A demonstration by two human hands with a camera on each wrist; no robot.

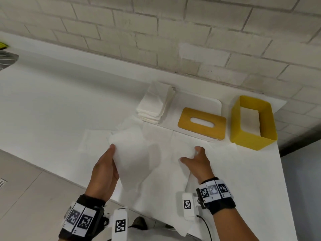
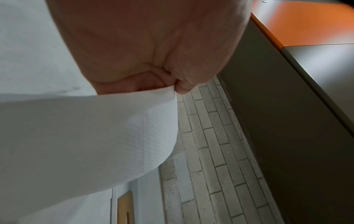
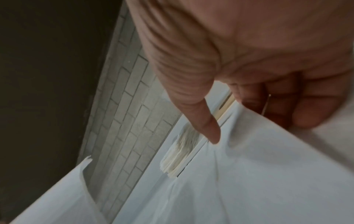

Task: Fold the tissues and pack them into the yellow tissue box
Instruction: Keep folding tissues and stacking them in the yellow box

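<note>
White tabletop fills the frame's middle below a pale brick wall; the yellow tissue box stands open at right centre, holding a tissue, with its lid and a folded stack to its left. At lower centre, the left hand pinches one tissue raised off the tabletop, and the right hand grips the edge of another sheet lying flat.

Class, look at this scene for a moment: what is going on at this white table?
A person is folding tissues at a white table. The left hand pinches the edge of a lifted tissue, while the right hand grips another part of a sheet nearer the table. A stack of folded tissues waits by the brick wall. The yellow tissue box stands open with tissues already inside, its slotted lid lying beside it.
</note>
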